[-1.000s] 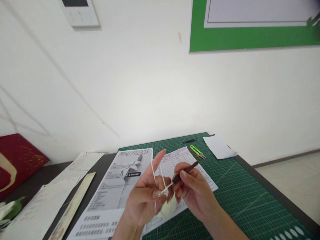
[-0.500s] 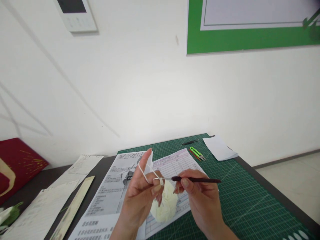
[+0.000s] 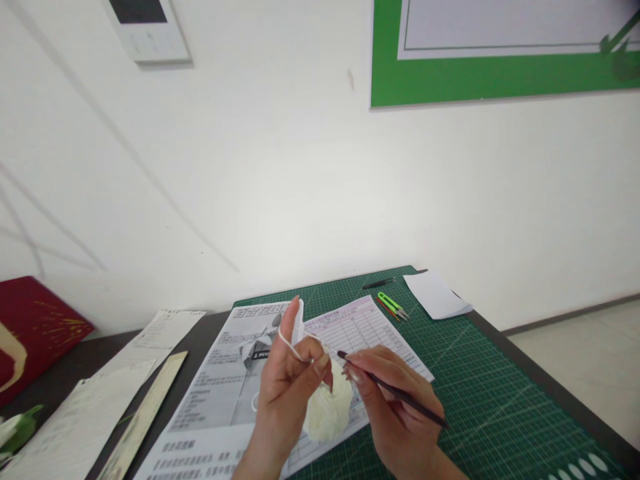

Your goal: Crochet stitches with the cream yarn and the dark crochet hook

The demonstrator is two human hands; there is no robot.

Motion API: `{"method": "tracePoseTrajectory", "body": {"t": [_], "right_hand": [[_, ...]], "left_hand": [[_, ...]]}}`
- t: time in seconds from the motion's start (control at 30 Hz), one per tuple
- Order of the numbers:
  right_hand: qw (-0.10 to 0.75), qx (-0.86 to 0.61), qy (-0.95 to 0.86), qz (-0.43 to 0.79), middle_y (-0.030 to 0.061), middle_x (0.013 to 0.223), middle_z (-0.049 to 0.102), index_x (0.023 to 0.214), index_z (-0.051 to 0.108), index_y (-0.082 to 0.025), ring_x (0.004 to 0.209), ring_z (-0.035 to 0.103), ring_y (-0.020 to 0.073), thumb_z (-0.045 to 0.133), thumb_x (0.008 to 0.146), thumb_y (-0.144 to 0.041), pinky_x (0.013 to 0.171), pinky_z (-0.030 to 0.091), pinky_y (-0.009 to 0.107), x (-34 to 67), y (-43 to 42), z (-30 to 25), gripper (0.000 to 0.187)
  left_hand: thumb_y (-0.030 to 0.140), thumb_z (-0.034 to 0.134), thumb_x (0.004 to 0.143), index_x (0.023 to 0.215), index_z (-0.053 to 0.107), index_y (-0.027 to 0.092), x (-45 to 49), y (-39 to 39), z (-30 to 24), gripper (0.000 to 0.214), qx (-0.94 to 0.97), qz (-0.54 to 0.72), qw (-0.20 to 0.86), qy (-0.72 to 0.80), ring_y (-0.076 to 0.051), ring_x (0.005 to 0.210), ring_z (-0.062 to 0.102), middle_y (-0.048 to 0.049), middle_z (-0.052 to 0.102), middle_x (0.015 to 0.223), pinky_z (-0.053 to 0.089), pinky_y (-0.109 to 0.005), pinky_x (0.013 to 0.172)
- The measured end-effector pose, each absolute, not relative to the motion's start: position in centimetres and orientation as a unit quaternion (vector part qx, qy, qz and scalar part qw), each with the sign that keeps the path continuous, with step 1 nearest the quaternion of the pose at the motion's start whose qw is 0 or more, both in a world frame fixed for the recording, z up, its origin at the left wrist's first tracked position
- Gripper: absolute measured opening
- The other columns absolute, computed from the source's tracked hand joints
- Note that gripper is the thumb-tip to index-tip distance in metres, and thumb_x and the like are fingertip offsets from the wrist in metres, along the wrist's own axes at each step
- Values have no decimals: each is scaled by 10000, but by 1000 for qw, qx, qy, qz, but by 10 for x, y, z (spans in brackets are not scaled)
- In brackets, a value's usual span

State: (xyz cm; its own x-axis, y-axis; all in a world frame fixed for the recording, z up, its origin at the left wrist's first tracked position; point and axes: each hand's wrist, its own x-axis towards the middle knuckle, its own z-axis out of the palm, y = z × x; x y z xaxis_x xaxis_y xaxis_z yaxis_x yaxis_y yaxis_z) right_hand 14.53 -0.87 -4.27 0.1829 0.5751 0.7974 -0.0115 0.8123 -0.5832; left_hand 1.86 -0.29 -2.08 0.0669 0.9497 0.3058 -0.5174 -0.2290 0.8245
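Hook [image 3: 406, 397] and looped yarn [image 3: 290, 345].
My right fingers [image 3: 373, 362] grip the hook, slanting far-left toward my yarn-holding left fingers [image 3: 311, 381].

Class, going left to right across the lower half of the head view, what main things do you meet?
Red object with gold markings, pale flat strip, left hand, yarn ball, right hand, pale floor.

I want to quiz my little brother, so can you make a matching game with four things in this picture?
Things:
1. hook
2. yarn strand
3. yarn ball
4. snips

Clues:
A. round and cream
B. bright green
C. held in the right hand
D. looped round a raised finger of the left hand

Pairs: 1-C, 2-D, 3-A, 4-B
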Motion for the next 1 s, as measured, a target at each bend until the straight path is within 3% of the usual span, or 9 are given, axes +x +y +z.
{"method": "tracePoseTrajectory", "body": {"t": [0.23, 0.33, 0.47, 0.63, 1.0], "right_hand": [[689, -183, -699, 57, 134, 969, 686, 1178, 622, -161, 850, 658, 218, 547, 766, 53, 663, 581, 338, 149, -7, -46, 471], [713, -182, -659, 154, 98, 950, 702, 1107, 670, -209, 830, 667, 203, 569, 786, 24, 684, 575, 327, 147, -7, -47, 409], [722, -167, -540, 398, 37, 865, 724, 920, 740, -260, 740, 673, 170, 669, 792, -118, 647, 565, 288, 139, -6, -46, 205], [684, -115, -384, 610, 13, 776, 731, 840, 748, -240, 619, 677, 137, 743, 739, -268, 559, 568, 238, 132, -5, -44, 105], [663, -107, -371, 641, 1, 705, 637, 811, 712, -201, 620, 617, 110, 690, 790, -306, 582, 555, 229, 142, -3, -36, 108]], "left_hand": [[108, 581, 785, 1405, 292, 414, 17, -3, -20, 749, 363, 625, 668, 178, -89, 542, 444, 43, 524, 589, 367, -197, 568], [85, 548, 758, 1410, 289, 395, 12, -4, -15, 767, 332, 598, 716, 136, -98, 531, 419, 33, 514, 539, 353, -198, 561], [63, 518, 732, 1401, 315, 384, 6, -6, -9, 769, 344, 564, 740, 123, -103, 507, 353, 33, 486, 507, 370, -235, 617], [124, 538, 727, 1292, 482, 432, 1, -7, -7, 646, 381, 540, 744, 98, -108, 484, 262, 48, 377, 491, 348, -282, 628], [118, 544, 727, 1283, 538, 322, -1, -8, -6, 593, 435, 533, 722, 69, -127, 510, 289, 47, 325, 490, 317, -303, 614]]}}
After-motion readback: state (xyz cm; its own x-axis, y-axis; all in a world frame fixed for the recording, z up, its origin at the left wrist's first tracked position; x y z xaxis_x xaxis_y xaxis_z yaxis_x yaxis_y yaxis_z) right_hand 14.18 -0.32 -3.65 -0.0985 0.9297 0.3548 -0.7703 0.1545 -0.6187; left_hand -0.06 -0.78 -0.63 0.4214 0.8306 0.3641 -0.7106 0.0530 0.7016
